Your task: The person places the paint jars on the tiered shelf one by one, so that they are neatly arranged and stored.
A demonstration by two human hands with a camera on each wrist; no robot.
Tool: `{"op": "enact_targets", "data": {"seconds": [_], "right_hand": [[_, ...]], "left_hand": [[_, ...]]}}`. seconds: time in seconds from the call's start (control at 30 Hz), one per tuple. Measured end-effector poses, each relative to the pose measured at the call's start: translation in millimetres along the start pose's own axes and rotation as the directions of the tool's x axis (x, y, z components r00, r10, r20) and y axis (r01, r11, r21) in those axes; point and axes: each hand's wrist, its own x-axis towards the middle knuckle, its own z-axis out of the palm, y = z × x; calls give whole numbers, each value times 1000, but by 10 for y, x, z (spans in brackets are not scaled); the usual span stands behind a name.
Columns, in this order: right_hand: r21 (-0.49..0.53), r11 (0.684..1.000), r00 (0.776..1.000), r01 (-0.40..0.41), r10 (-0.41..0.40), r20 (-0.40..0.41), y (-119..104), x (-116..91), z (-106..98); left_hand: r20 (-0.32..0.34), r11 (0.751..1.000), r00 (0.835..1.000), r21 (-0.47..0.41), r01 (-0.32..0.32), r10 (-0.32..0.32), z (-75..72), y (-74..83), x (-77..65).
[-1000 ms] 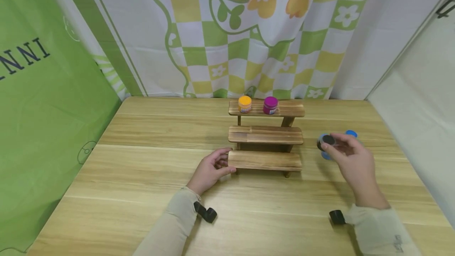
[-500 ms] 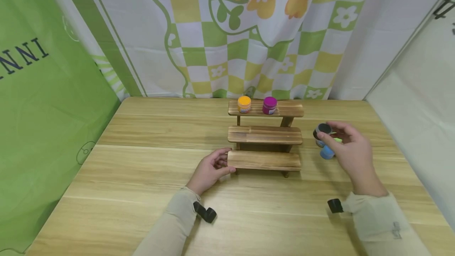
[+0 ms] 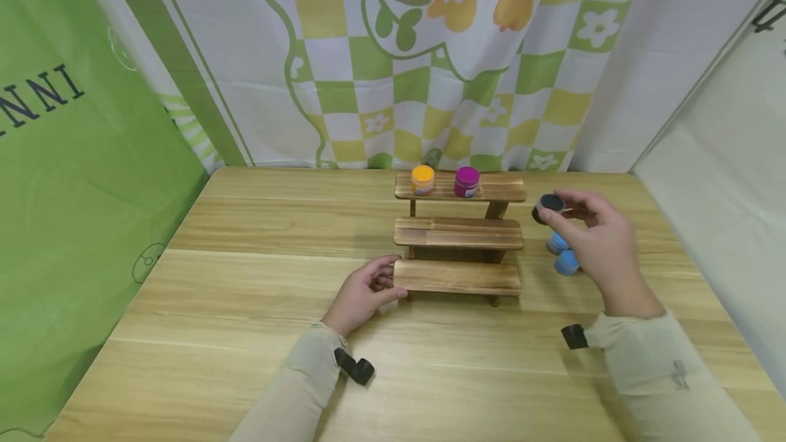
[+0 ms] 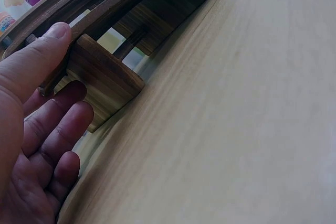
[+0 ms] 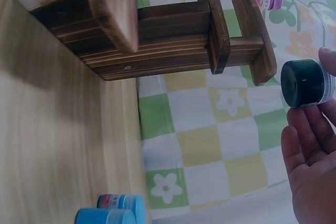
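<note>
My right hand (image 3: 604, 247) pinches a small black paint jar (image 3: 548, 209) between thumb and fingers, raised to the right of a three-step wooden display stand (image 3: 457, 275). In the right wrist view the jar's dark end (image 5: 302, 83) points toward the stand. My left hand (image 3: 364, 295) holds the left end of the stand's lowest step, thumb at the front edge and fingers behind. The left wrist view has that thumb (image 4: 39, 59) against the wood. On the top step stand an orange paint jar (image 3: 422, 181) and a purple paint jar (image 3: 467, 183), side by side.
Two blue paint jars (image 3: 566, 262) stand on the wooden table (image 3: 258, 319) right of the stand, below my right hand. A checked floral curtain (image 3: 411, 87) hangs behind the table. A green sheet (image 3: 92, 176) borders its left side, a pale one (image 3: 724, 155) its right.
My right hand has moved away from me and slightly left with the black jar, from over the blue jars to beyond them. My left hand stays at the stand.
</note>
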Motion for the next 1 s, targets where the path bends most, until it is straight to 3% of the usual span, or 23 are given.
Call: {"op": "enact_targets", "data": {"seconds": [0.27, 0.67, 1.0], "right_hand": [[-12, 1000, 1000, 20, -20, 9, -86, 83, 52], [24, 993, 994, 112, -112, -19, -63, 196, 133], [31, 993, 993, 114, -114, -1, -111, 276, 196]], "left_hand": [[3, 1000, 1000, 1, 8, -8, 2, 6, 4], [2, 1000, 1000, 11, -3, 3, -3, 2, 3], [4, 1000, 1000, 12, -8, 8, -2, -3, 3]]}}
